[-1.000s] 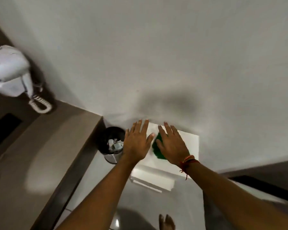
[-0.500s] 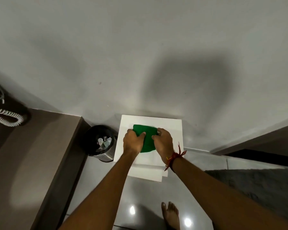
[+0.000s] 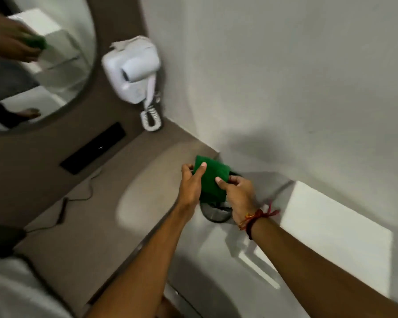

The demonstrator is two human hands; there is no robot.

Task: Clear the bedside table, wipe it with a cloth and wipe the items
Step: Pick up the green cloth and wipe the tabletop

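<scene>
A folded green cloth [image 3: 210,176] is held up in the air between both hands. My left hand [image 3: 191,182] pinches its left edge, thumb on top. My right hand [image 3: 236,195] grips its lower right corner; a red thread bracelet circles that wrist. The cloth hangs over the corner of the grey-brown counter [image 3: 106,214], above a dark waste bin [image 3: 215,212] that is mostly hidden behind my hands. The white bedside table [image 3: 345,228] stands at the lower right with a bare top, apart from the cloth.
A white wall-mounted hair dryer [image 3: 133,72] with a coiled cord hangs at the upper left, beside an oval mirror [image 3: 39,65]. A black socket strip [image 3: 93,151] and a thin cable [image 3: 78,198] lie on the counter. White bedding [image 3: 12,288] fills the lower left corner.
Both hands lifted the green cloth off the white table and carried it left toward the counter corner. My view swung left, bringing in the hair dryer and mirror.
</scene>
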